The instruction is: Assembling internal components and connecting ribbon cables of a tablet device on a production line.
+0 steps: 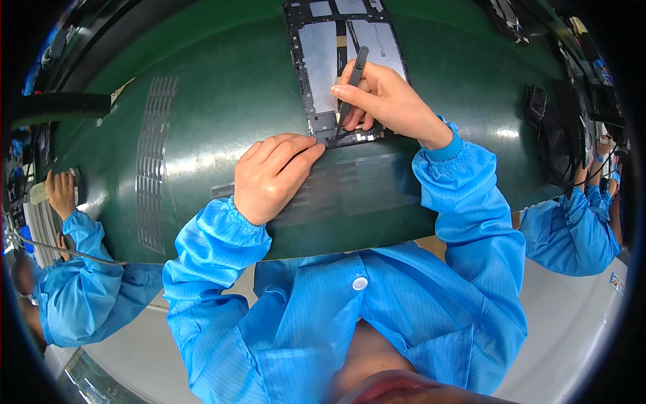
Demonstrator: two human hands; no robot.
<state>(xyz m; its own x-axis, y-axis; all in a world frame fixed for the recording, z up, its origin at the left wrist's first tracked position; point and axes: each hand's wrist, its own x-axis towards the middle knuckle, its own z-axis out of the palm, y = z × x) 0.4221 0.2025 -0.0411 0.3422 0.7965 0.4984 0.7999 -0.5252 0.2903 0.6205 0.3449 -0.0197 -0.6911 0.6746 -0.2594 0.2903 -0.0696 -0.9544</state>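
An opened tablet point(316, 64) lies on the green mat in front of me, its two grey battery panels and black inner frame showing. My right hand point(393, 101) is over its lower half, closed round black tweezers point(361, 62). Their tips point down at the tablet's near edge; whether something small is between them I cannot make out. My left hand point(272, 172) rests at the near left corner, with curled thumb and fingertips gripping that corner. Just in front of the tablet lies a clear film with dark strips point(336, 176), partly under my left hand.
Another sheet of dark strips point(156, 161) lies to the left on the green work table point(222, 87). A black device with cables point(538, 104) stands at the right. A dark arm point(60, 108) juts in at far left. Co-workers in blue sleeves point(87, 232) sit on both sides.
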